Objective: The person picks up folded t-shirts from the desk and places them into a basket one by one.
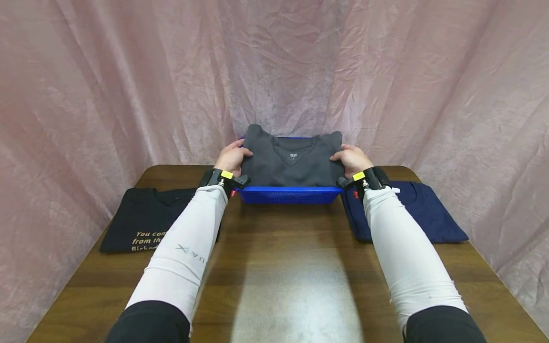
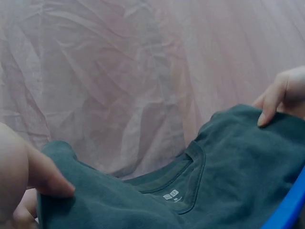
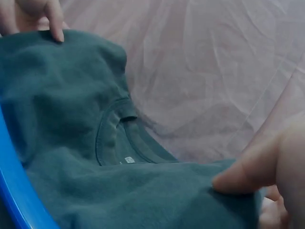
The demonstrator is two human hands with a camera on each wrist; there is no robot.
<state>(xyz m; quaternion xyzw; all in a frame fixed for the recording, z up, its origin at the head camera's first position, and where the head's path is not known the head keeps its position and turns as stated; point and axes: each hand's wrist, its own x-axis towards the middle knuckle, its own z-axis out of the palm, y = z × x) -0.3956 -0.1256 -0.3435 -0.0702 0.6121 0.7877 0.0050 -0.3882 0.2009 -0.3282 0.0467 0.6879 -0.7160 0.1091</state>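
A folded dark grey T-shirt (image 1: 291,166) with its neckline at the far side lies in or just over a blue plastic basket (image 1: 289,195). My left hand (image 1: 231,158) pinches the shirt's left side, thumb on top, and in the left wrist view the thumb (image 2: 55,183) presses into the cloth. On the opposite side my right hand (image 1: 352,159) pinches the shirt the same way, as the right wrist view shows with its thumb (image 3: 243,174) on the fabric. The fingers beneath are mostly hidden. Both shoulders of the shirt stand raised above the basket's rim.
A folded black T-shirt (image 1: 141,214) with gold lettering lies at the table's left, partly behind the left sleeve. Under and beyond the right forearm lies a folded navy T-shirt (image 1: 429,214). The wooden table (image 1: 296,247) ends against a pink curtain (image 1: 283,62).
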